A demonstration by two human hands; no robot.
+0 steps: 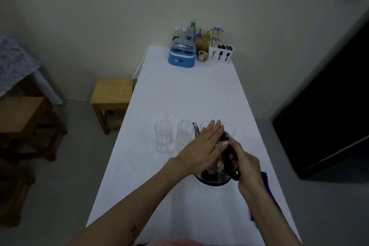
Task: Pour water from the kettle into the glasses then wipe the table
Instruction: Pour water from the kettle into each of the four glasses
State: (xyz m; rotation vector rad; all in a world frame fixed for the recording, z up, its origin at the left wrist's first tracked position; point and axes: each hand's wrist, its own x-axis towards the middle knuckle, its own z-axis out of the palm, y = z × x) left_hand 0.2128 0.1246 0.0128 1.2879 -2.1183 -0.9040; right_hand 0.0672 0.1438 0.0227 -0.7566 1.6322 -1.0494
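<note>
A steel kettle [213, 177] with a black handle stands on the white table [179, 94], its thin spout [196, 128] aimed at the glasses. My right hand [244, 166] is closed around the black handle. My left hand [205, 146] lies flat on the kettle's lid, fingers straight. Several clear glasses stand in a row just beyond the kettle: one at the left [163, 136], a second beside it [184, 134], and further ones [229, 129] partly hidden behind my left hand. A blue cloth [266, 185] lies by the right edge, mostly under my right forearm.
At the table's far end stand a blue appliance [181, 55], bottles [191, 31], a small jar [202, 55] and a white cutlery holder [220, 54] with chopsticks. A wooden stool [111, 94] sits left of the table. A dark doorway [329, 116] is to the right.
</note>
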